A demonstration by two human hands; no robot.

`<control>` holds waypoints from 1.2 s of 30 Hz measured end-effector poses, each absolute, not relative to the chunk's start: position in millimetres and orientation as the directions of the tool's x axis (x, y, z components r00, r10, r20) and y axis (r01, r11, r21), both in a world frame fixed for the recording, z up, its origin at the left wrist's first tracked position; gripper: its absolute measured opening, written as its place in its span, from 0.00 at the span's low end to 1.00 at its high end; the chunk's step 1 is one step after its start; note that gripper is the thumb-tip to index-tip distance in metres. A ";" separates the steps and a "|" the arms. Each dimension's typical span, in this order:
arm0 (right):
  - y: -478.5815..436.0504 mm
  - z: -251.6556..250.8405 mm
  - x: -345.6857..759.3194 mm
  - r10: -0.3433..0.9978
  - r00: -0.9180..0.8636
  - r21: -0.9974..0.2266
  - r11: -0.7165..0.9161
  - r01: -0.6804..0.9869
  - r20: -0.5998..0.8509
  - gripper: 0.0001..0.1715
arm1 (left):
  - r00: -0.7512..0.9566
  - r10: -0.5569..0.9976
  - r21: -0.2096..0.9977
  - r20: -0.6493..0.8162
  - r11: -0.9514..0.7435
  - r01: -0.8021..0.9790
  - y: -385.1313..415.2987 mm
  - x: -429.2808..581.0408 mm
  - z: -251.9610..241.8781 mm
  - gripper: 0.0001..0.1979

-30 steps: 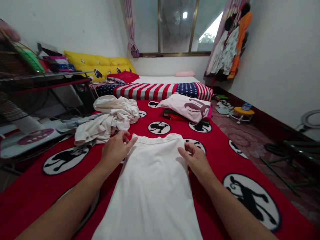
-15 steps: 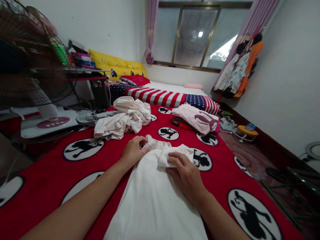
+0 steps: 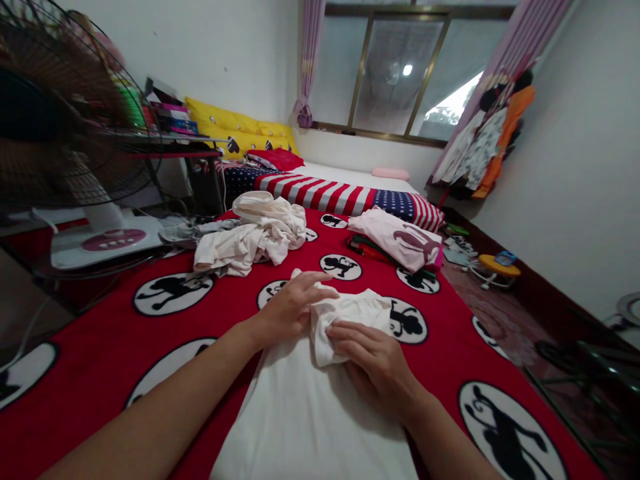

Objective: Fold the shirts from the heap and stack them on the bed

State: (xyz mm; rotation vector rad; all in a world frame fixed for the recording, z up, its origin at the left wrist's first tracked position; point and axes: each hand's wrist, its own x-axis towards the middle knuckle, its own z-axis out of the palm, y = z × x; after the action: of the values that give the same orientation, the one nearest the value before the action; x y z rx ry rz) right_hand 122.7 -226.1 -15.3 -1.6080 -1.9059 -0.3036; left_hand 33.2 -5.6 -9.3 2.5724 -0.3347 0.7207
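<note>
A white shirt [image 3: 315, 413] lies lengthwise in front of me, its far end partly folded over. My left hand [image 3: 293, 303] rests at the upper left of the shirt, fingers stretched out and apart over the cloth. On the folded flap, my right hand [image 3: 373, 357] has its fingers bent over the fabric, with the thumb tucked low and partly hidden. Beyond the left hand is a crumpled heap of off-white clothes [image 3: 255, 233]. Farther right sits a stack of folded clothes with a pink shirt [image 3: 395, 237] on top.
A red blanket with monkey prints [image 3: 420, 413] covers the surface under the clothes. An electric fan [image 3: 45, 133] stands at the left. Behind are a bed with a striped cover [image 3: 320, 190] and a yellow cushion [image 3: 220, 123]. A yellow stool [image 3: 497, 265] stands on the floor, right.
My left hand has let go of the shirt's upper left edge and moved right over it. The flap under my right hand now reaches farther toward me.
</note>
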 end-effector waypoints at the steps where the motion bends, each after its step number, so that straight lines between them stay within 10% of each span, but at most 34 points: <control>1: -226.0 -14.6 120.2 0.819 -0.093 -0.180 0.233 0.956 0.566 0.12 | 0.839 -0.147 0.341 0.525 -0.867 -0.365 -7.4 32.7 -9.2 0.34; 9: -227.3 -19.8 117.8 0.791 -0.119 -0.152 0.259 0.954 0.601 0.12 | 0.844 -0.315 0.296 0.434 -0.835 -0.464 -10.6 27.6 -1.4 0.30; 24: -232.4 -21.7 124.3 0.526 0.424 -0.573 0.154 0.805 0.737 0.12 | 0.679 -0.205 0.380 0.705 -0.699 -0.606 -9.8 30.6 -1.8 0.09; 30: -223.8 -17.3 123.7 0.531 0.610 -0.754 0.087 0.651 0.588 0.01 | 0.733 -0.029 0.403 0.680 -0.820 -0.406 -19.3 46.6 -1.1 0.11; 36: -222.8 -30.6 165.3 0.321 0.872 -0.873 -0.202 0.444 0.369 0.15 | 0.696 0.226 0.387 0.682 -0.919 -0.080 -23.0 68.4 -4.0 0.13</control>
State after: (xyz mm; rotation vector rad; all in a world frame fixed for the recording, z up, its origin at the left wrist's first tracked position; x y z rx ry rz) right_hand 165.3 -222.8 -30.6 -1.8067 -0.5773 -0.1231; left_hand 68.4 -23.0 -4.0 2.5170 0.1138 1.0861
